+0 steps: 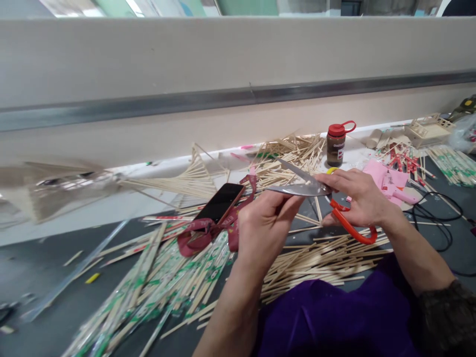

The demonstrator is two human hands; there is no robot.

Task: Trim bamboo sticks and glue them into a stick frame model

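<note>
My right hand [362,193] is closed on a pair of scissors [347,223] with orange-red and yellow handles. Their two metal blades are spread apart and point left. Just under the lower blade, my left hand [264,218] is closed in a pinch, thumb against the fingers. What it holds is hidden; a tiny pale bit shows between the blades. Loose wooden sticks [316,263] lie beneath both hands. Left of my left hand are a dark phone [221,203] and a dark red printed strap [197,240].
Chopsticks in green-printed wrappers [178,277] cover the left front. A stick heap [290,156] and a red-lidded bottle [335,146] stand by the wall. A fan-shaped stick structure [186,178] is at back left. Pink paper [390,181] and a black cable [439,218] lie right.
</note>
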